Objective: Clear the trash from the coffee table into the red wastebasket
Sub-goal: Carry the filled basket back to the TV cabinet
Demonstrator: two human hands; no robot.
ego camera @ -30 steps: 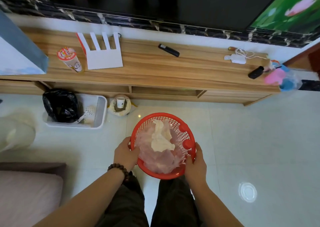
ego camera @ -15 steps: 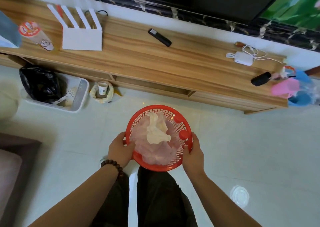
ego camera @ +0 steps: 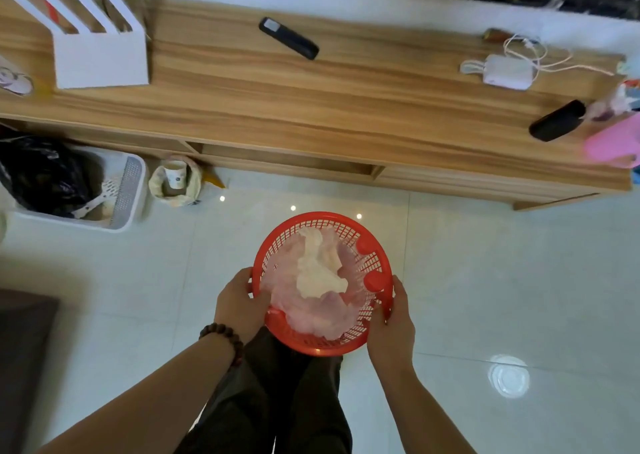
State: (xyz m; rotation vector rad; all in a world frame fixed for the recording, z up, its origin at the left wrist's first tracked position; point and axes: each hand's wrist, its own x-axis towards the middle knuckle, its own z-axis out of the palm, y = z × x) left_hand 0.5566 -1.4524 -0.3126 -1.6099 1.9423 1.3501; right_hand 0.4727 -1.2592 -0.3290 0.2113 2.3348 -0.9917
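I hold a round red mesh wastebasket in front of my legs, above the pale tiled floor. My left hand grips its left rim, with a dark bead bracelet on that wrist. My right hand grips the right rim. Inside the basket lies a pinkish plastic liner with crumpled white paper on top of it. The coffee table is out of view.
A long wooden TV bench runs across ahead, carrying a white slotted holder, two black remotes and a white charger with cable. On the floor at the left stand a white tray with a black bag and a small cloth pouch.
My view has drifted right and closer to the wooden bench. Both hands keep the same grip on the basket, which stays in front of my legs.
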